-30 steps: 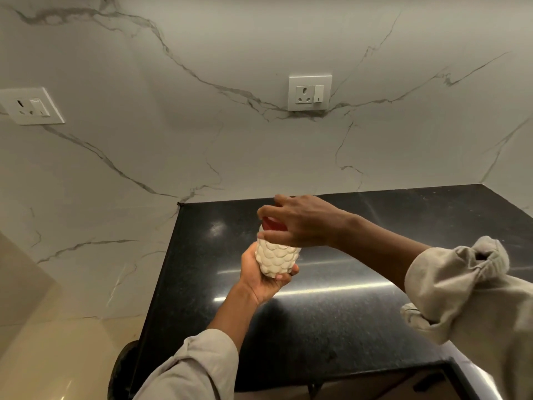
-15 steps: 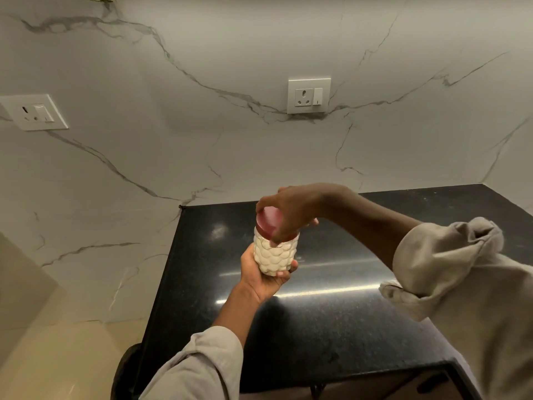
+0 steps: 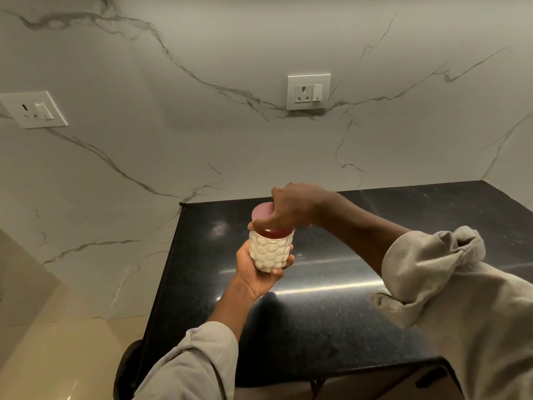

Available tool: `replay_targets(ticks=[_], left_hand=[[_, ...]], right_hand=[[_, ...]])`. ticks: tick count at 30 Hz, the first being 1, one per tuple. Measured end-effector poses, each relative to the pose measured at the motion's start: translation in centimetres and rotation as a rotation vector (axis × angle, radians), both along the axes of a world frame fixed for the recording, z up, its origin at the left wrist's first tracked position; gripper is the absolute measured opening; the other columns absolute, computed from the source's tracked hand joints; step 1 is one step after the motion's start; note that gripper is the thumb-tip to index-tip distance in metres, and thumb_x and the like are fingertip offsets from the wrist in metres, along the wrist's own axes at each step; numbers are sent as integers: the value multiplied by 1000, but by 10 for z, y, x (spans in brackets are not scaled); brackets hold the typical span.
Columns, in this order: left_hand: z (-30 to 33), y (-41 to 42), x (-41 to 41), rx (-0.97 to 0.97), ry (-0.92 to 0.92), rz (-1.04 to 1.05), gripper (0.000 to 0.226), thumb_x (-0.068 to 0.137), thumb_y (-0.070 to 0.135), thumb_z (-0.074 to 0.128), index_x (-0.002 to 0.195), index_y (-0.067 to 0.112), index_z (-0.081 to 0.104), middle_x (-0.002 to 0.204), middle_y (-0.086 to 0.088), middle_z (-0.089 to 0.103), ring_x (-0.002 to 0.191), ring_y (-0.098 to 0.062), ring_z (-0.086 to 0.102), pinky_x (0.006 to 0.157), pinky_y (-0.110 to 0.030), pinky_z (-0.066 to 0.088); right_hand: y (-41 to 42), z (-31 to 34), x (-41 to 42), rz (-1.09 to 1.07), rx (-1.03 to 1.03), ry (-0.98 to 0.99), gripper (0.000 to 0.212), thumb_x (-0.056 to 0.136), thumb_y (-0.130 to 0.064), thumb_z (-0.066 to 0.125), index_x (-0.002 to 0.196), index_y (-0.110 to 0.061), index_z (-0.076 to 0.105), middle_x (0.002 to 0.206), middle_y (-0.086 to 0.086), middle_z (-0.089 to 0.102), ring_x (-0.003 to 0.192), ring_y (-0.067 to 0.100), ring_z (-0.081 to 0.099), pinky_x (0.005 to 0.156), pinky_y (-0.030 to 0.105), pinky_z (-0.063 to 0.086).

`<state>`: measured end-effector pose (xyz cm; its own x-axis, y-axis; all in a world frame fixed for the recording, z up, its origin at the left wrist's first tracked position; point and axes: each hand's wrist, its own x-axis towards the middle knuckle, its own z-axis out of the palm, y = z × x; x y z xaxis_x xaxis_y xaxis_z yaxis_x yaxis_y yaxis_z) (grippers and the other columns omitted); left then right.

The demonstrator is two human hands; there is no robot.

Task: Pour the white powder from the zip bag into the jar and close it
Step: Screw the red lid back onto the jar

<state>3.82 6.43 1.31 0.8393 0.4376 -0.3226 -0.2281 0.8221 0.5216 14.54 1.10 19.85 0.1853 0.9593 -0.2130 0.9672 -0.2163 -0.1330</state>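
Left hand grips jar; right hand grips lid.

Jar: white, matt, scale-like embossed relief, seemingly ceramic. Lid: smooth, dull pinkish-red. Countertop: black speckled stone, polished, with glossy light streaks. Wall: smooth white marble-look slab, grey-veined. Sockets: white plastic. Sleeves: soft matt beige cloth, creased.

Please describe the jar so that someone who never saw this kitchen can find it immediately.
Above the black countertop, in front of the marble wall, the left hand holds up a small white jar. The right hand grips its red lid. Its bumpy, scale-like surface sets it apart.
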Motion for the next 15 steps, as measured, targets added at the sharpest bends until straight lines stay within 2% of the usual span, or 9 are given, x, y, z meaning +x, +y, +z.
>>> replay_targets(ticks=[2, 4, 6, 8, 10, 11, 13, 15], left_hand=[[0, -1, 1, -8, -4, 2, 66, 94, 55, 35, 131, 5, 59, 109, -20, 64, 80, -32, 66, 42, -24, 50], [-1, -1, 1, -16, -12, 1, 65, 92, 54, 37, 122, 4, 65, 107, -20, 65, 79, -31, 66, 41, -22, 47], [-2, 0, 0, -29, -21, 7, 63, 91, 52, 38, 116, 4, 69, 106, -19, 65, 78, -31, 66, 42, -21, 43], [-3, -1, 0, -30, -20, 9, 62, 87, 51, 41, 115, 3, 70, 105, -19, 66, 78, -30, 66, 41, -21, 42], [-4, -4, 1, -20, -15, -1, 62, 85, 51, 43, 114, 3, 70, 105, -19, 65, 77, -31, 65, 40, -21, 41], [-5, -5, 1, -15, -13, -4, 63, 87, 52, 43, 113, 3, 71, 105, -19, 65, 77, -31, 64, 39, -21, 41], [-5, -8, 1, -15, -4, 15, 66, 91, 56, 38, 111, 3, 72, 104, -19, 66, 76, -31, 64, 39, -21, 42], [-4, -9, 0, -24, -13, 44, 64, 91, 54, 37, 107, 4, 74, 102, -19, 67, 75, -30, 64, 39, -20, 40]], right_hand=[[0, -1, 0, 1, 15, -72, 89, 74, -78, 55, 134, -13, 46, 119, 8, 61, 99, 27, 60, 71, 31, 49], [3, 4, 0, 29, -111, 40, 94, 74, -70, 65, 147, -25, 27, 142, 10, 41, 115, 34, 54, 70, 32, 52], [6, 9, 1, 121, -207, 121, 88, 77, -52, 73, 147, -41, 21, 140, 5, 30, 112, 35, 51, 62, 29, 55], [7, 5, 4, 163, -160, 165, 79, 78, -43, 75, 142, -41, 29, 135, 4, 33, 106, 31, 52, 61, 28, 55], [4, -4, 3, 99, -81, 195, 75, 77, -49, 74, 139, -32, 35, 131, 7, 45, 91, 21, 56, 60, 26, 53], [2, -9, 0, 61, -37, 141, 75, 77, -56, 71, 137, -26, 38, 128, 7, 52, 85, 18, 56, 62, 27, 52], [2, -19, -3, 47, 75, -65, 81, 75, -71, 62, 133, -18, 43, 120, 6, 60, 85, 19, 55, 67, 29, 49], [2, -22, -2, 112, 66, -57, 83, 76, -73, 59, 137, -20, 38, 123, 5, 58, 93, 20, 53, 72, 31, 45]])
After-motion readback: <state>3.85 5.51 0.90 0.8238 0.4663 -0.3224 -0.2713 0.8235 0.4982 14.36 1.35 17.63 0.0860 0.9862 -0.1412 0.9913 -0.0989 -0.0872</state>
